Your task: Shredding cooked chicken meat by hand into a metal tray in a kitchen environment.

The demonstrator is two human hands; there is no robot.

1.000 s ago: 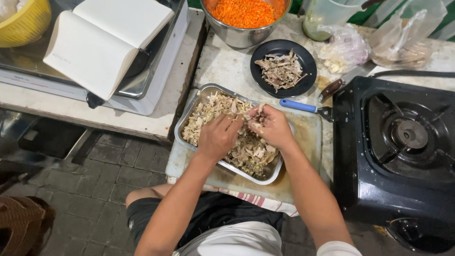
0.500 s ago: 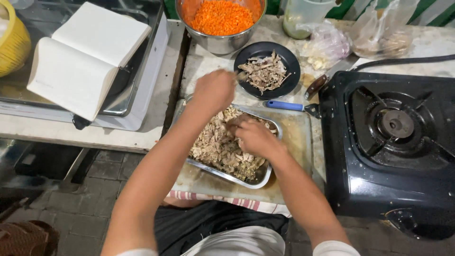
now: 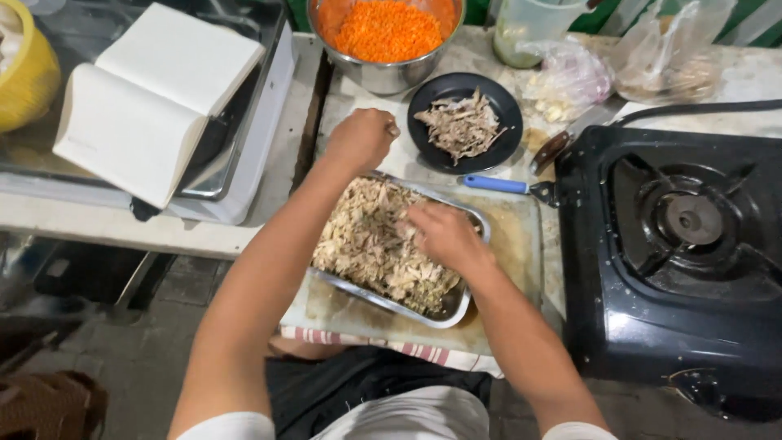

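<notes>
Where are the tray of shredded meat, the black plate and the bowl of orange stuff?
metal tray (image 3: 456,308): head view, bare near-right rim.
black plate (image 3: 503,102): head view, bare right rim.
steel bowl (image 3: 383,77): head view, front outer wall.

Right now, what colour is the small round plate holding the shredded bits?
Black: the small round plate, clearest in the head view.

Centre frame, the right hand digs into shredded meat in a metal tray; the left hand, closed, hovers above it beside a black plate.
</notes>
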